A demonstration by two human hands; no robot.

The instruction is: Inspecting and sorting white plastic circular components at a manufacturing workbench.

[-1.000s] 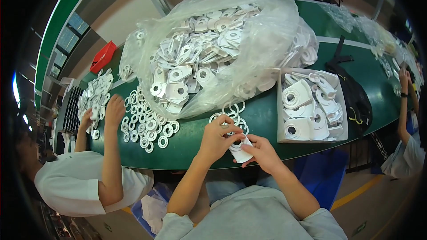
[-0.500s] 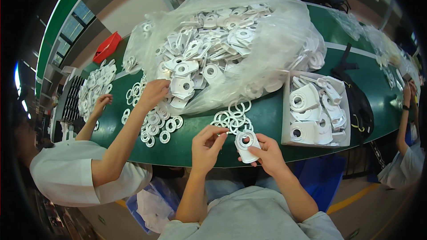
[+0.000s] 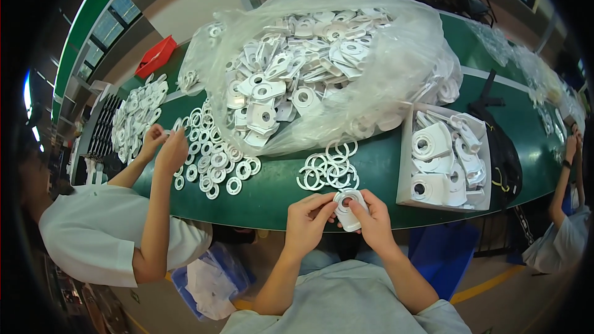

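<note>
Close in front of me, at the table's near edge, both hands are closed around a white plastic plate with a round hole. My right hand grips its right side, the thumb lying over the face by the hole. Against its left rim press the fingers and thumb of my left hand; whether a thin ring is also between them I cannot make out. Just beyond my hands lies a loose heap of thin white rings, some of them with a gap.
A large clear plastic bag full of white plates fills the middle of the green table. To my right stands a carton of similar plates, beside a black bag. At left, a co-worker's hands work above white washers.
My left hand has come right, from beside the rings onto the plate. The plate has dropped slightly toward me. The co-worker's reaching hand has drawn back from the bag to the other hand.
</note>
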